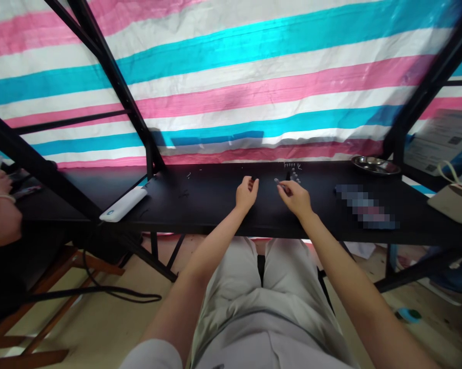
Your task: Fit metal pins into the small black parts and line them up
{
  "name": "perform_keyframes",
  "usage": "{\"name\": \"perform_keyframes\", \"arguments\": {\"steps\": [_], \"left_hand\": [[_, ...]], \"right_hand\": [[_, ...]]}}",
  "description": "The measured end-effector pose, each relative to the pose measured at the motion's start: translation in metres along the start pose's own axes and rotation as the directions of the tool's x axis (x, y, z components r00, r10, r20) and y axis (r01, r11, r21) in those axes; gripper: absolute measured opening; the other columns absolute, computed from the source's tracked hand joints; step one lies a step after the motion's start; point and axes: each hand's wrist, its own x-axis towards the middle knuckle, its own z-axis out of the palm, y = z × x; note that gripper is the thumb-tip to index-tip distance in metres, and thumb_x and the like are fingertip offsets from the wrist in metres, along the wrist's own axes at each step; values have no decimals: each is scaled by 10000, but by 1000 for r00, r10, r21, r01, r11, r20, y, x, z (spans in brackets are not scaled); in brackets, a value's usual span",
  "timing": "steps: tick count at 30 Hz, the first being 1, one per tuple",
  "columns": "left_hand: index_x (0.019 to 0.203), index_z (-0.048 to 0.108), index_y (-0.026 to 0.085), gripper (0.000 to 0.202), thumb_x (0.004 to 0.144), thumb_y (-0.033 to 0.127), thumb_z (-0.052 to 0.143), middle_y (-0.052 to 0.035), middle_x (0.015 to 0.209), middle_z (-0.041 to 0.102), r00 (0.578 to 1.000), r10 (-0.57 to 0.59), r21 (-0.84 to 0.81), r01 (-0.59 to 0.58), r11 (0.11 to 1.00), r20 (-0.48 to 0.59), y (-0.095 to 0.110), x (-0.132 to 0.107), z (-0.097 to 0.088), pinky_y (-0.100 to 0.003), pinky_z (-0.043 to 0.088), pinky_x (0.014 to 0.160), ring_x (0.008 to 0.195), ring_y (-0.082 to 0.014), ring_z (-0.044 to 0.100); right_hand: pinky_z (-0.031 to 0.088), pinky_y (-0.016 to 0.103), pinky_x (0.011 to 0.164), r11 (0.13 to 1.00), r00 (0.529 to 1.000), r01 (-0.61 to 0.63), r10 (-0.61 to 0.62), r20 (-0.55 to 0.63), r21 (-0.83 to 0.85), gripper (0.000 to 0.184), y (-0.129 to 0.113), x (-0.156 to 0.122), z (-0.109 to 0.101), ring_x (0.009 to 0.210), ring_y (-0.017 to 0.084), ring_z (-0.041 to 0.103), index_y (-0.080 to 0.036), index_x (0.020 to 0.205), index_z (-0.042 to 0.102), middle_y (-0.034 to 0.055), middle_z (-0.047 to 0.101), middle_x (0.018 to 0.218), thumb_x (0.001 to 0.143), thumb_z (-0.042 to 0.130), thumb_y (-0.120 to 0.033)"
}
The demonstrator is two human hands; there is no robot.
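Facing pink, white and turquoise striped plastic sheet [231, 66], hung behind long black flat-topped counter [211, 207]. On counter, toward right: blurred blue-and-pink flat item [365, 207]. Toward left end: white oblong round-edged device [125, 204]. Back right: shiny round silver metal dish [376, 165], well apart from both hands. Right hand [295, 196]: nearly closed, thumb and fingers pinching small translucent piece [276, 181]. Left hand [247, 192]: half curled, thumb near fingertips, just left of right hand, not touching; can't tell if holding anything. Just beyond right hand: loose cluster of small clear rounded pieces [293, 174]; behind, near back edge, row of tiny whitish pieces [292, 165]. Step in hand, judging by pose: fingertip handling of small translucent piece. Next move probably calls for light, accurate pinch, without knocking cluster. Can't make out exact piece shapes; too small.
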Motion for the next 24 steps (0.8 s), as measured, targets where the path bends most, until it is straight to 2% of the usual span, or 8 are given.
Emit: {"name": "perform_keyframes", "arguments": {"steps": [2,4,7,10,13,15,18,24], "left_hand": [[833,552,181,239,837,414,497,14,679,566,995,45,47,-49,998,84,-1,-1,2,-210,401,602,574,-86,499],[803,583,179,228,813,402,533,15,681,578,981,85,78,-100,992,172,-2,-1,5,-211,401,608,583,-87,494],[789,622,178,218,787,388,564,9,691,607,957,98,101,-129,986,273,-5,1,10,-217,407,617,605,-97,517],[777,652,180,207,760,376,589,7,673,624,923,61,136,-120,983,379,-8,4,18,-221,404,593,587,-106,528],[777,673,183,166,733,332,614,-4,718,651,891,77,155,-162,975,447,-10,7,27,-233,414,607,599,-116,541],[780,685,183,148,714,304,631,-13,748,662,887,68,167,-160,973,456,-9,9,35,-242,428,635,625,-128,556],[757,695,183,130,688,284,652,-20,727,665,890,-14,199,-86,976,456,-3,10,46,-256,447,659,647,-146,575],[748,687,186,117,661,265,684,-28,723,675,893,-134,191,54,980,430,11,10,65,-298,464,697,704,-183,611]], "right_hand": [[439,282,675,996,990,-84,84,-117,0,359,5,-1,-7,669,161,546,-177,965,619,72,616,785,869,384,-431],[446,303,688,980,957,-199,194,-216,-4,384,13,-4,-14,672,169,543,-164,991,604,95,626,847,871,365,-439],[441,316,697,937,905,-348,332,-267,-16,391,30,-9,-21,665,174,547,-138,1006,594,120,642,922,860,368,-421],[426,325,708,876,863,-480,463,-200,-45,331,44,-13,-22,727,205,575,-148,966,621,112,664,893,817,437,-378],[412,339,720,827,831,-555,546,-110,-91,270,50,-14,-20,801,239,591,-166,906,648,109,677,873,777,492,-345],[405,358,729,805,817,-576,574,-57,-142,255,53,-14,-18,809,252,594,-172,864,658,110,679,860,768,509,-356],[396,385,740,783,802,-581,597,9,-222,249,55,-15,-16,792,259,599,-180,809,668,105,680,819,755,532,-382],[391,383,732,791,813,-552,580,39,-264,241,56,-14,-13,769,251,605,-199,796,695,90,690,786,741,562,-392]]}}
